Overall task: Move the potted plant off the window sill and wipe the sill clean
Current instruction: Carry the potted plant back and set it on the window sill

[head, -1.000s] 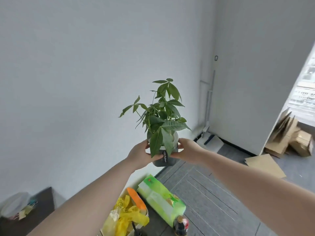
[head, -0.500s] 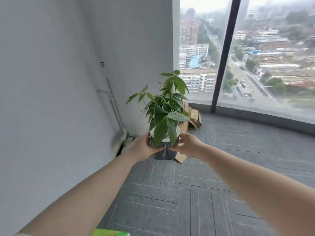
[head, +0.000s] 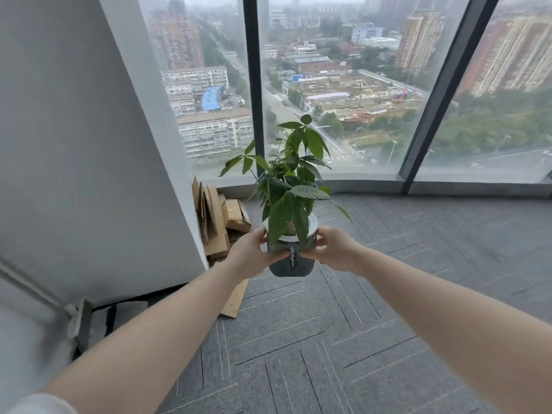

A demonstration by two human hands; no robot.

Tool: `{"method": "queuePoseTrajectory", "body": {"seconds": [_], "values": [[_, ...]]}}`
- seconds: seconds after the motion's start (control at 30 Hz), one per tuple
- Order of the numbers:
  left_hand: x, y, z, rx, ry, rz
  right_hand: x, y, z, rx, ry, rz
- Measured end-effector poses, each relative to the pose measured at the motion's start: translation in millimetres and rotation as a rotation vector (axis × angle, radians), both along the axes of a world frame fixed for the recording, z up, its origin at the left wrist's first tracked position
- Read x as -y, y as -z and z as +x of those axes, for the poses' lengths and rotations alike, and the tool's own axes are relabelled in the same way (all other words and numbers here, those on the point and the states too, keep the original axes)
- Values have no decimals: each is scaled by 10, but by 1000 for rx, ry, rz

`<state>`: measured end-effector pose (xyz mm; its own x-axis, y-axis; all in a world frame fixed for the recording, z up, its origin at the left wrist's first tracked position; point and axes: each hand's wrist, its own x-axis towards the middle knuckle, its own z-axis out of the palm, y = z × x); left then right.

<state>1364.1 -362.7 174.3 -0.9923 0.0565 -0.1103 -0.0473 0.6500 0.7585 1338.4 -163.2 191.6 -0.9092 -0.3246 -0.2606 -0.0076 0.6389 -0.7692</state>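
Grey carpet [head: 343, 339] runs from under my arms to tall windows [head: 337, 85] and a low sill [head: 370, 185] well beyond the hands. I carry the plant [head: 291, 186] in its pot [head: 291, 262], in the air between my 2 hands: left hand [head: 254, 258] and right hand [head: 334, 249] curl round opposite sides, which I judge keeps it upright. Leaves hide most of what fills the pot. Left of my left hand, cardboard [head: 215, 222] leans on the wall [head: 89, 144].
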Motion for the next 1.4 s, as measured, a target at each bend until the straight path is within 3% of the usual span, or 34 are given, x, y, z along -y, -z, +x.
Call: {"method": "queuePoseTrajectory", "body": {"seconds": [0.47,1.07,1.4], "values": [[-1468,-21,-2974,8,78,-141,-1444,274,-2830,1,115,-71],[-2829,206,-6829,-49,295,-147,-2783,273,-6215,-49,310,30],[-3436,381,-8826,52,359,-92,-3337,344,-8052,-10,361,69]]}}
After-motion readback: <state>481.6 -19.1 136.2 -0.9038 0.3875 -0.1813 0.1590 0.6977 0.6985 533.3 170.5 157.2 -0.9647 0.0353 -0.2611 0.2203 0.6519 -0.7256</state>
